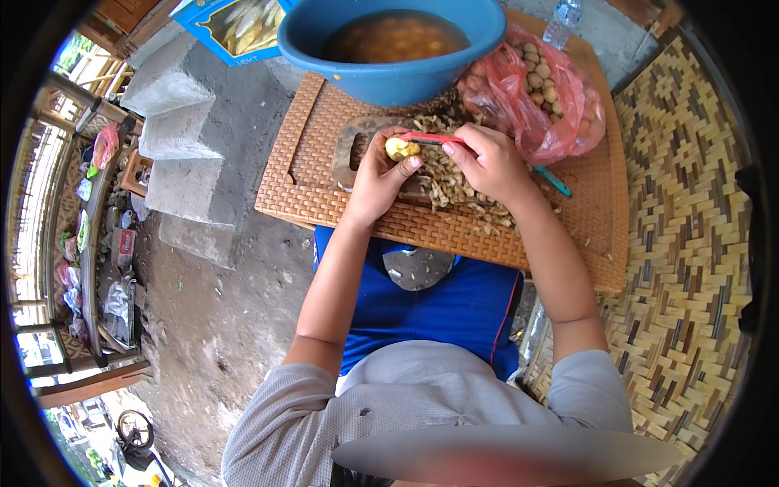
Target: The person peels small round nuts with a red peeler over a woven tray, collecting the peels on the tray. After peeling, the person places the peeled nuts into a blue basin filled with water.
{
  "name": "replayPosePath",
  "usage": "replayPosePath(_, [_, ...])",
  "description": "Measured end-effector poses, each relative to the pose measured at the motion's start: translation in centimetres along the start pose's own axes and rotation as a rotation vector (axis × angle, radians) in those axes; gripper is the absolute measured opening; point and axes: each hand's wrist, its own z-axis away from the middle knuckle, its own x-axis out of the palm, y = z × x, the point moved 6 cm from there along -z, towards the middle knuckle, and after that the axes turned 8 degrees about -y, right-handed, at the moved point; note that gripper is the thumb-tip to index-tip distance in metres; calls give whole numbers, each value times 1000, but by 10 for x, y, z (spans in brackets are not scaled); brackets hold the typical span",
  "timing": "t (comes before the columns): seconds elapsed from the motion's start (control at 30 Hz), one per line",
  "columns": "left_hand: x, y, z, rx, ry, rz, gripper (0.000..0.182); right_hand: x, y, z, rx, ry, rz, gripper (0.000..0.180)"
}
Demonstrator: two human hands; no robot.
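Above the cutting board's edge, my left hand (382, 170) grips a small, pale yellow, partly peeled potato (399, 148) between thumb and fingers. A red-handled peeler (429, 139) is held in my right hand (484, 159), its front end against the potato. Brown peelings (441, 182) lie heaped under both hands, covering much of the wooden cutting board (352, 135). Just right of my right wrist is a teal-handled tool (552, 181), partly hidden by the arm.
A blue plastic basin (389, 82) of murky water with pale round pieces stands behind the board on the woven-pattern table (292, 176). Beside it are a red plastic bag (575, 122) of unpeeled potatoes and a water bottle (563, 24). Concrete steps (182, 128) rise at left; a woven bamboo wall (681, 243) borders the right.
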Motion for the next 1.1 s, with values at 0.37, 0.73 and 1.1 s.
replayPosePath(0.37, [-7, -9, 1, -38, 17, 26, 54, 2, 3, 1, 12, -25, -23, 28])
replayPosePath(0.73, [3, 2, 0, 30, -90, 2, 63, 11, 4, 2, 7, -81, -90, 29])
replayPosePath(1.1, [13, 7, 4, 17, -103, -296, 47, 17, -3, 2, -60, -70, -46, 28])
